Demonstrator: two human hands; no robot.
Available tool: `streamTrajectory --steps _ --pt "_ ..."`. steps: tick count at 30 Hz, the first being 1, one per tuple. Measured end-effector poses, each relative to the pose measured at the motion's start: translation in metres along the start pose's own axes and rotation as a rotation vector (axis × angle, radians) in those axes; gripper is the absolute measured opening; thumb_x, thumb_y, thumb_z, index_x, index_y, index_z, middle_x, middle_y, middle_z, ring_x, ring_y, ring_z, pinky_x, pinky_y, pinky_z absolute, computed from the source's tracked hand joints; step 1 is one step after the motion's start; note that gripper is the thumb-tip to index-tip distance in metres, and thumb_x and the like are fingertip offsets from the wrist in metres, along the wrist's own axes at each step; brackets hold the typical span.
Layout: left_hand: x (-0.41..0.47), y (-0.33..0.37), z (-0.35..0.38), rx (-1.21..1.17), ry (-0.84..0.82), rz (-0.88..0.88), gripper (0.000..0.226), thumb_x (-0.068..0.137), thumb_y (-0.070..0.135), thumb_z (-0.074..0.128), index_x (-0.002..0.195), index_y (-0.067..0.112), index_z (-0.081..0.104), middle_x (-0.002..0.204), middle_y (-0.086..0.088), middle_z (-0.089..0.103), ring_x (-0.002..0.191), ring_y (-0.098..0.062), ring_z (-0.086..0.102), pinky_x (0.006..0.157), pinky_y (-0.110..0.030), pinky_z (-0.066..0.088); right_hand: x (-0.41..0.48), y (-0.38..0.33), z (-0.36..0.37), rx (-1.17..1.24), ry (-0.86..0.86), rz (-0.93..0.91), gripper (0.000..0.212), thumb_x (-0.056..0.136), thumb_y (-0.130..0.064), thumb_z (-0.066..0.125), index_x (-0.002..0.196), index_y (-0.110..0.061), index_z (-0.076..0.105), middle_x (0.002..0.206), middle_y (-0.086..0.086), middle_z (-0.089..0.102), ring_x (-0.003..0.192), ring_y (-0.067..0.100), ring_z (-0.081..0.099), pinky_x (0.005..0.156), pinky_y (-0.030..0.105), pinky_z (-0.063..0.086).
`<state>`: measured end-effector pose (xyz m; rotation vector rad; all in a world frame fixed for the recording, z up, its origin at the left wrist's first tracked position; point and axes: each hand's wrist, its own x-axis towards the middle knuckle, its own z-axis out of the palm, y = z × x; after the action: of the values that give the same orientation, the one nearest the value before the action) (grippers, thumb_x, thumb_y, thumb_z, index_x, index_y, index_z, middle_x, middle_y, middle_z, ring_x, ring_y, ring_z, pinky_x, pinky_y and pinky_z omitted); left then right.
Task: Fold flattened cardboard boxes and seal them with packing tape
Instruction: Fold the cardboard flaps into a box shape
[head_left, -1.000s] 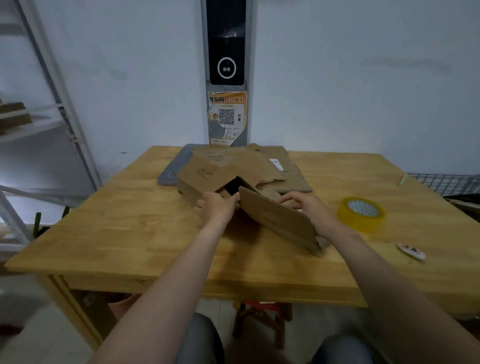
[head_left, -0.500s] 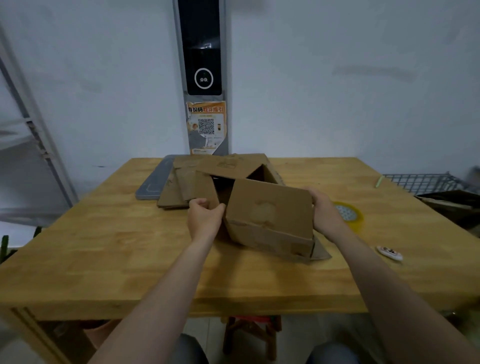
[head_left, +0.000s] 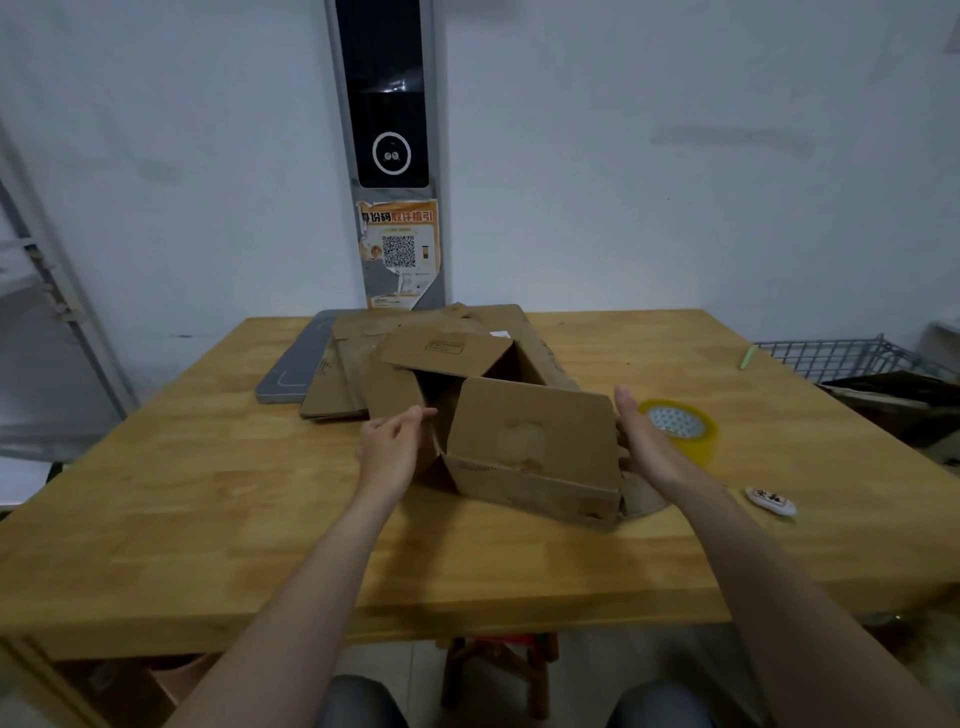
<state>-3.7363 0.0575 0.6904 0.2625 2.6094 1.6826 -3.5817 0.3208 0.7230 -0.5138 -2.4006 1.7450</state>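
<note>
The wooden table carried everything. On it, between the two sets of fingers, stood the half-raised cardboard box. Its near flap was tipped up toward the person and its far flap leaned over a dark opening. Beyond the left fingertips lay the stack of flattened boxes, not yet folded.

The right hand lay flat against the box's right side, fingers straight and together, thumb raised by the flap's top corner. The left hand reached toward the left side flap with fingers loosely spread and barely curled. Whether the tips touched the card or fell just short, I could not tell. Just behind the right fingers sat the tape roll.

To my eye neither hand gripped anything, and that was the weak point. With only a flat push from the right and no firm brace at the left fingertips, the box could skid or skew out of square. The creased walls might spring back and let the flaps drop. A backward sweep of the right hand could also knock the tape away.
</note>
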Motion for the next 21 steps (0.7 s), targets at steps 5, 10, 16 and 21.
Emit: streamTrajectory --steps 5,10,16,21 --pt "-0.012 0.009 -0.004 -0.008 -0.028 -0.011 0.065 0.1 0.07 0.019 0.123 0.04 0.072 0.155 -0.01 0.031 0.147 -0.034 0.021 0.12 -0.055 0.017 -0.004 0.0 -0.006 0.005 -0.133 -0.019 0.071 0.08 -0.092 0.01 0.122 -0.056 0.055 0.128 -0.025 0.058 0.135 0.012 0.046 0.117 0.043 0.034" --pt "-0.011 0.009 -0.005 0.076 -0.061 0.007 0.076 0.087 0.083 0.021 0.133 0.041 0.065 0.156 -0.008 0.03 0.148 -0.032 0.019 0.118 -0.056 0.02 -0.008 -0.008 -0.009 -0.221 -0.138 -0.025 0.122 0.056 -0.099 0.015 0.154 -0.028 0.034 0.152 -0.011 0.042 0.153 0.024 0.025 0.12 0.029 0.022" --pt "-0.013 0.005 -0.007 0.209 -0.103 0.09 0.068 0.079 0.085 0.054 0.133 0.044 0.061 0.147 0.001 0.029 0.143 -0.031 0.022 0.11 -0.054 0.034 0.0 -0.007 -0.014 -0.263 -0.162 -0.217 0.143 0.047 -0.106 0.046 0.16 -0.024 0.017 0.162 -0.008 0.026 0.134 0.001 0.043 0.101 0.014 0.042" --pt "-0.02 0.009 -0.002 0.265 -0.037 0.084 0.095 0.057 0.097 0.053 0.135 0.044 0.061 0.149 0.0 0.034 0.141 -0.031 0.03 0.105 -0.057 0.043 0.017 0.002 -0.011 -0.259 -0.06 -0.222 0.135 0.056 -0.097 0.059 0.162 -0.03 0.008 0.157 -0.009 0.034 0.146 0.018 0.036 0.117 0.049 0.037"
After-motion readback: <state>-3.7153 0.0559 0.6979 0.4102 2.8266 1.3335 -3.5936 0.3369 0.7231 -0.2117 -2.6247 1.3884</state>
